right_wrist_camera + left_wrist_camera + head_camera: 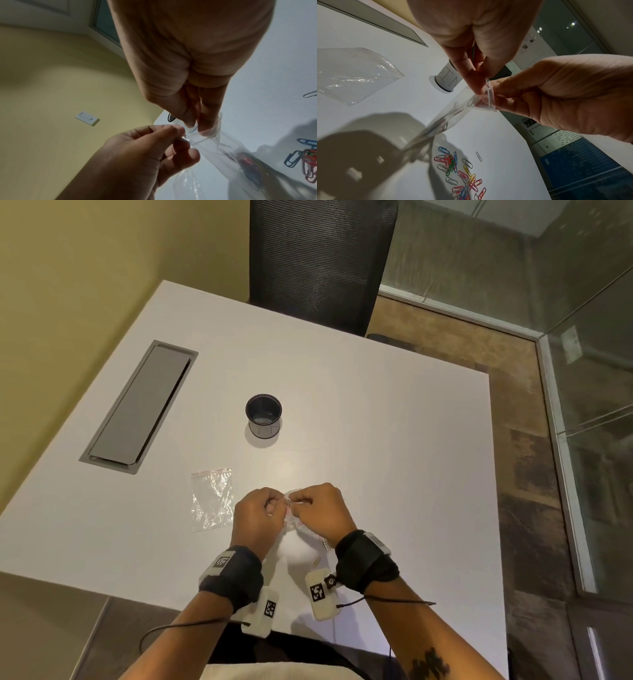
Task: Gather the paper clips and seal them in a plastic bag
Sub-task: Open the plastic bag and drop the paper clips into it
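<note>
Above the near edge of the white worktop [359, 392], both hands hold a small clear plastic bag [453, 116] by its mouth. The left hand [255, 513] pinches one lip of the zip strip and the right hand [320, 510] pinches the other, which looks like parting the opening so clips can go in. Its lower end hangs toward the surface, so anything dropped in would slide down. Loose coloured paper clips [462, 174] lie heaped on the worktop just beneath the hands, within easy reach; whether any are already inside cannot be told for sure. A second clear bag [212, 499] lies flat to the left, and a dark cup [263, 415] stands farther back, apart from the work.
</note>
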The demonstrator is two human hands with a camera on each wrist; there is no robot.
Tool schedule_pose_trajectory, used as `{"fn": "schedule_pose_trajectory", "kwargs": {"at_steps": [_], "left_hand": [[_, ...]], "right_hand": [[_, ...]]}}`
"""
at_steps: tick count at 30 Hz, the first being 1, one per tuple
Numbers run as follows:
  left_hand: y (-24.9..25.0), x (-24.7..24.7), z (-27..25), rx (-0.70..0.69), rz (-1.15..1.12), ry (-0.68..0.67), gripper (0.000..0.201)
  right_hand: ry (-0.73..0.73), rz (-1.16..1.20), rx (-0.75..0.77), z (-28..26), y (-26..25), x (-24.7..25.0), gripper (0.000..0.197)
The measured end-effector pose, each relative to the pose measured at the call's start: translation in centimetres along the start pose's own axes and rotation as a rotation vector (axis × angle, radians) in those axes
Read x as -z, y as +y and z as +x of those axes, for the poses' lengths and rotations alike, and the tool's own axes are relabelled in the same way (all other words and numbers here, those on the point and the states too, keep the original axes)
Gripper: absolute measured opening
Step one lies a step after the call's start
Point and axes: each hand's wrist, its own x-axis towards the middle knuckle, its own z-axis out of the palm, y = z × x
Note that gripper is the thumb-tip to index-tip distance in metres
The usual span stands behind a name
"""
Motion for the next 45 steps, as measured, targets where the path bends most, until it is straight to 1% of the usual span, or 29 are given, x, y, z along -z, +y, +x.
{"fn": "schedule_pose_trajectory", "kwargs": {"at_steps": [2, 4, 7, 11, 13, 15, 17, 20, 22, 24, 27, 29, 31, 33, 35, 37, 40, 41, 42, 44, 45], "left_hand": [[-0.1, 0.1, 0.0, -0.009, 0.007, 0.002, 0.011], [-0.1, 0.3, 0.0, -0.01, 0.009, 0.008, 0.01], [-0.3, 0.4, 0.0, 0.001, 0.005, 0.009, 0.008], [-0.1, 0.9, -0.1, 0.026, 0.01, 0.006, 0.009], [-0.1, 1.2, -0.2, 0.036, 0.009, 0.011, 0.011], [-0.3, 1.5, -0.2, 0.058, -0.006, 0.012, 0.011], [-0.5, 1.8, -0.3, 0.08, -0.015, 0.013, 0.012], [-0.8, 2.1, -0.5, 0.085, -0.017, 0.019, 0.013], [-1.1, 2.2, -0.7, 0.103, -0.027, 0.009, 0.013], [-1.3, 2.3, -0.9, 0.12, -0.033, 0.004, 0.015], [-1.3, 2.5, -1.1, 0.149, -0.052, 0.01, 0.021], [-1.2, 2.6, -1.3, 0.156, -0.048, 0.013, 0.02], [-1.3, 2.6, -1.5, 0.155, -0.045, 0.014, 0.019], [-1.1, 2.6, -1.8, 0.162, -0.046, 0.016, 0.02], [-0.9, 2.6, -1.9, 0.17, -0.04, 0.02, 0.022], [-0.6, 2.7, -2.0, 0.177, -0.041, 0.024, 0.026], [-0.8, 2.7, -2.0, 0.189, -0.047, 0.033, 0.022], [-0.9, 2.7, -2.1, 0.192, -0.045, 0.035, 0.021], [-0.9, 2.8, -2.1, 0.194, -0.042, 0.037, 0.02], [-0.9, 2.8, -2.2, 0.191, -0.036, 0.035, 0.019], [-0.8, 2.8, -2.3, 0.19, -0.034, 0.031, 0.018]], "right_hand": [[-0.007, -0.006, -0.002, 0.0, -0.2, 0.2, 0.026], [-0.017, 0.012, -0.005, 0.1, -0.2, 0.3, 0.03], [0.024, 0.086, -0.006, -0.2, -0.3, 0.7, 0.028], [0.132, 0.298, -0.002, -1.0, 0.5, 1.8, 0.023], [0.182, 0.299, 0.015, -1.5, 2.1, 2.2, 0.019], [0.185, 0.2, 0.015, -2.0, 4.6, 2.0, 0.018], [0.137, 0.024, 0.028, -2.8, 7.6, 1.1, 0.02], [0.009, -0.282, 0.086, -4.0, 12.5, -1.2, 0.014], [-0.08, -0.418, 0.114, -4.7, 14.8, -2.6, 0.01], [-0.117, -0.533, 0.216, -4.9, 16.2, -3.6, 0.014], [-0.127, -0.661, 0.351, -4.5, 17.0, -4.2, 0.011], [-0.101, -0.694, 0.365, -3.8, 17.3, -4.1, 0.009], [-0.066, -0.708, 0.344, -2.8, 17.6, -3.8, 0.005], [-0.016, -0.686, 0.322, -1.8, 17.8, -3.5, 0.01], [0.063, -0.63, 0.295, -0.7, 18.0, -3.1, 0.016], [0.179, -0.537, 0.243, 0.3, 17.7, -2.6, 0.018], [0.319, -0.364, 0.207, 2.0, 17.2, -1.3, 0.01], [0.34, -0.337, 0.199, 2.6, 17.2, -1.0, 0.013], [0.345, -0.338, 0.179, 3.1, 17.1, -0.7, 0.021], [0.302, -0.38, 0.13, 4.2, 17.1, -0.5, 0.037], [0.276, -0.406, 0.115, 4.6, 17.0, -0.5, 0.041]]}}
